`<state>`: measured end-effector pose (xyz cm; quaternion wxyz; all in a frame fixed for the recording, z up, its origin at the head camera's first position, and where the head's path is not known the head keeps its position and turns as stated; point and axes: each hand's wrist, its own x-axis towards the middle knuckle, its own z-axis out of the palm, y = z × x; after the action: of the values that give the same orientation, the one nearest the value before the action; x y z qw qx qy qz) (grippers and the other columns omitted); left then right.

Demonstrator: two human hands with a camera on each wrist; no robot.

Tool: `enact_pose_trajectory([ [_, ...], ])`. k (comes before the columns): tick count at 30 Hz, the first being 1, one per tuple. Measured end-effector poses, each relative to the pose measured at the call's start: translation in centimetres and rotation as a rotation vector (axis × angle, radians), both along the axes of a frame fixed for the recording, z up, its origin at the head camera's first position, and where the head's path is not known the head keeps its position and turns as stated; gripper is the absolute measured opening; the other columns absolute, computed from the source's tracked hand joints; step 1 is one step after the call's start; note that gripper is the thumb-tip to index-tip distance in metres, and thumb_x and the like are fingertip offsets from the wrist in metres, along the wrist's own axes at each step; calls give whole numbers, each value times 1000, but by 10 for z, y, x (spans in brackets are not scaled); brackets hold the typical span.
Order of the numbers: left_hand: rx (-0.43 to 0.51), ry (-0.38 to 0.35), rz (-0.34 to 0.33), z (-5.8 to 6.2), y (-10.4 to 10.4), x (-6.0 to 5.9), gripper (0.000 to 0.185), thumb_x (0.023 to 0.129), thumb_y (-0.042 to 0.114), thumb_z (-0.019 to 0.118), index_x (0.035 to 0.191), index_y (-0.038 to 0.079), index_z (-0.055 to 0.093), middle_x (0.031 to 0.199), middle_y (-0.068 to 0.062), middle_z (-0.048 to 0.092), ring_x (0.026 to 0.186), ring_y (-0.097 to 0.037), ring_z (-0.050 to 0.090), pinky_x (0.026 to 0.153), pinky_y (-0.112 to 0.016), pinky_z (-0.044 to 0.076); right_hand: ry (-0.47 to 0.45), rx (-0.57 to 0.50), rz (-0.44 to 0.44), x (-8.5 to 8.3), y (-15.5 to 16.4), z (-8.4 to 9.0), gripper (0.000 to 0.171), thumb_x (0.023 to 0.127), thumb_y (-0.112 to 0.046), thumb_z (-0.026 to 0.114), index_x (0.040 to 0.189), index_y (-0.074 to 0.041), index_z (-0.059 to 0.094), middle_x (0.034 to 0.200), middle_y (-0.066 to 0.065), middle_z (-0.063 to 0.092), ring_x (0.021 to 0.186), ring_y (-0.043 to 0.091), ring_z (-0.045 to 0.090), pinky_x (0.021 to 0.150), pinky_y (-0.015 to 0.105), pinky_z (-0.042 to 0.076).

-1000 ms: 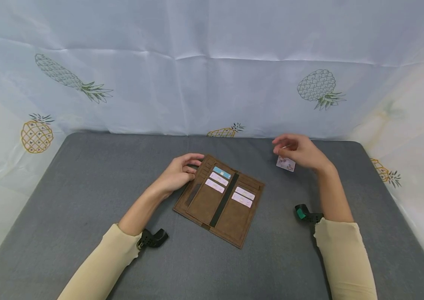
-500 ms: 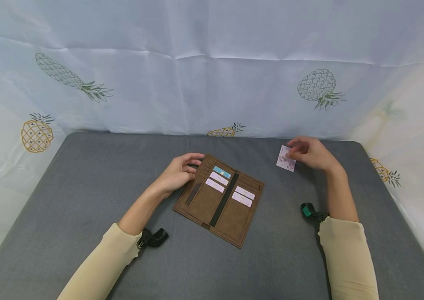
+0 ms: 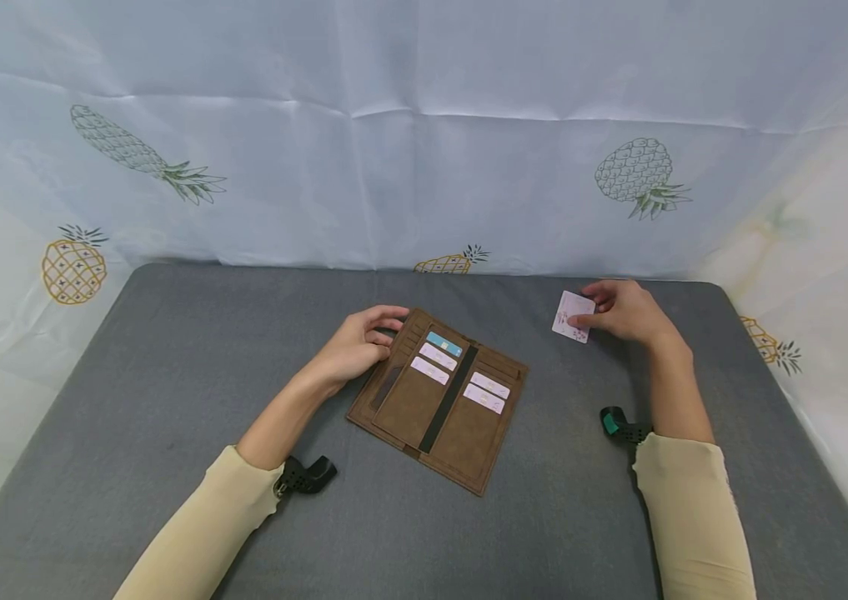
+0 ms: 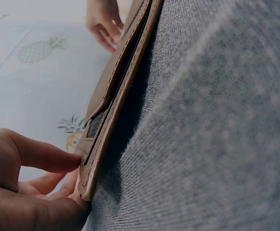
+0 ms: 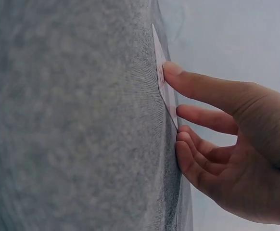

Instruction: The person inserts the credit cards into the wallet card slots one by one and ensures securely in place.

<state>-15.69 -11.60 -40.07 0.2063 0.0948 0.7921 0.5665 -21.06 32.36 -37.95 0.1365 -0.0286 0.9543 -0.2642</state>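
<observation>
A brown wallet lies spread open on the grey table, a black band down its fold. Pale pink cards and one blue card stick out of its slots. My left hand holds the wallet's left edge, thumb and fingertips right at the border in the left wrist view. To the right, a loose pink patterned card lies on the table. My right hand has its thumb on the card's face, with the other fingertips at its far right edge; the right wrist view shows the thumb pressing it.
Grey cloth covers the table, whose far edge meets a pale curtain printed with pineapples. Black wrist mounts sit at both sleeves. The wallet lies between my two hands.
My right hand has moved slightly right and toward me, uncovering most of the loose card, with the thumb now on its face. My left hand and the wallet have stayed put.
</observation>
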Motion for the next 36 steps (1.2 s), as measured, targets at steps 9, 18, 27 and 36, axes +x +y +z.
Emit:
enact_pose_trajectory([
  [9, 6, 1, -1, 1, 1, -1, 70, 97, -12, 50, 162, 12, 50, 154, -21, 54, 122, -34, 61, 92, -36, 50, -21, 21, -9, 0, 3, 1, 68, 94, -38, 85, 138, 8, 61, 131, 29, 63, 114, 39, 59, 91, 42, 49],
  [18, 10, 2, 0, 1, 1, 0, 69, 97, -13, 49, 162, 11, 50, 154, -22, 54, 120, -33, 61, 92, -35, 50, -25, -3, 13, 0, 1, 3, 66, 97, -33, 82, 138, 9, 53, 120, 25, 59, 102, 34, 56, 80, 36, 46],
  [27, 14, 4, 5, -1, 1, 0, 69, 97, -13, 50, 161, 11, 50, 153, -22, 55, 120, -32, 61, 91, -34, 50, -32, -239, 60, -2, -5, 7, 43, 107, -12, 66, 141, 10, 54, 116, 24, 74, 86, 5, 70, 80, 26, 62],
  [36, 13, 5, 3, 0, 0, 0, 69, 97, -13, 49, 161, 10, 50, 154, -23, 54, 121, -33, 61, 93, -35, 50, -44, -391, 140, 6, -37, 21, 42, 106, -11, 66, 144, 4, 56, 132, 28, 69, 94, 7, 71, 89, 35, 65],
])
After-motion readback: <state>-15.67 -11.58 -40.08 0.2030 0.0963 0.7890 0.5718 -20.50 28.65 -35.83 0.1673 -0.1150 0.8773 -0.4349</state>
